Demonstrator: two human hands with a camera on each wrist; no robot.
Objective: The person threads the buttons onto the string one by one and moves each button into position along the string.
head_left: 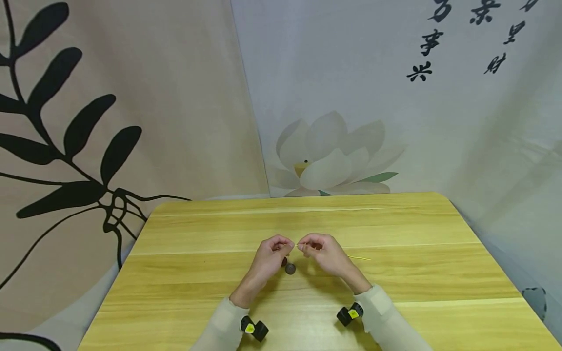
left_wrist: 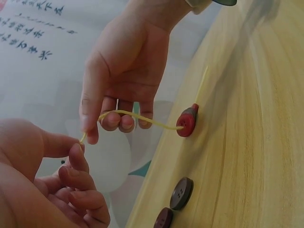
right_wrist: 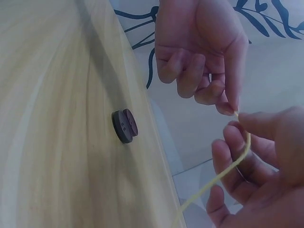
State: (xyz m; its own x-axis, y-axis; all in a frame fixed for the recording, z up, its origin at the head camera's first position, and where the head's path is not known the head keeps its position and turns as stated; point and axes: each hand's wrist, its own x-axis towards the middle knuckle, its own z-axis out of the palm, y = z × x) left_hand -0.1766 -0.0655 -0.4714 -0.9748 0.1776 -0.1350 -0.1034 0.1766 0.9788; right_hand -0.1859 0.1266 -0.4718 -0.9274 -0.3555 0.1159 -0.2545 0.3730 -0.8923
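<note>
A thin yellow cord [left_wrist: 159,122] runs between both hands above the table. My left hand [head_left: 269,258] pinches its tip between thumb and forefinger. Close beside it, my right hand [head_left: 328,254] pinches the cord near that same tip. In the left wrist view the cord passes under the right hand's fingers to a red button [left_wrist: 185,129], threaded on it with a grey one [left_wrist: 191,111] and another red piece behind. The cord's tail lies on the wood beyond. Below the hands, a dark grey button [head_left: 290,268] sits next to a dark red button [left_wrist: 163,218], partly hidden in the head view.
The wooden table [head_left: 210,229] extends to both sides of the hands, its far edge near a patterned cloth backdrop [head_left: 197,97]. Black wrist cameras [head_left: 254,328] are strapped over both light sleeves.
</note>
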